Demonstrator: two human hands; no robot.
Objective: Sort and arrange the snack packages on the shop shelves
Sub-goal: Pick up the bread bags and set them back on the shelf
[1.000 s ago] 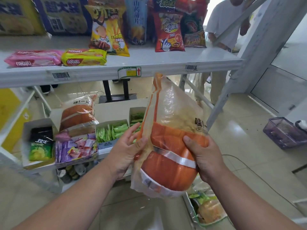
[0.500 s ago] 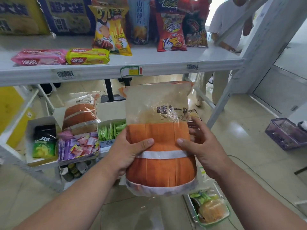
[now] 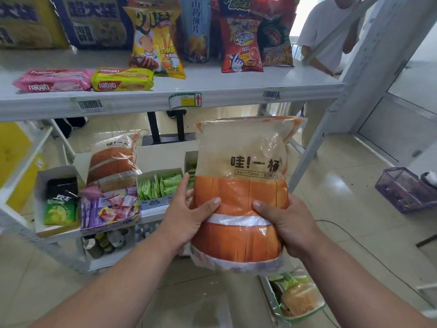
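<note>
Here, at the centre of the frame, both hands hold an orange-and-clear snack bag (image 3: 241,192) upright in front of the shelves. The left hand (image 3: 186,216) grips the bag's left edge: its thumb lies across the orange front just above the white band, and its index finger runs up along the bag's side, while the other fingers are behind the bag and hidden. The right hand (image 3: 283,223) grips the right edge in the same way, thumb pressed on the front near the white band, the remaining fingers wrapped behind out of sight. The bag sits between the two thumbs, its clear upper half with black lettering rising above them.

At the bottom right of the frame, below the bag, a tray (image 3: 305,308) on the floor holds what seem to be more packets, though they are blurred. Left of centre, the lower shelf (image 3: 151,215) carries a second orange bag (image 3: 113,162), a box of green sachets (image 3: 160,185), a box of purple and pink packets (image 3: 108,207) and a green-and-black packet (image 3: 61,202). Farther off, the upper shelf (image 3: 212,88) crosses the top of the frame with a pink wafer pack (image 3: 52,80), a yellow wafer pack (image 3: 121,79), a yellow chip bag (image 3: 156,43) and a red chip bag (image 3: 241,43). At the upper right a person in a white shirt (image 3: 328,31) stands behind the shelf.
</note>
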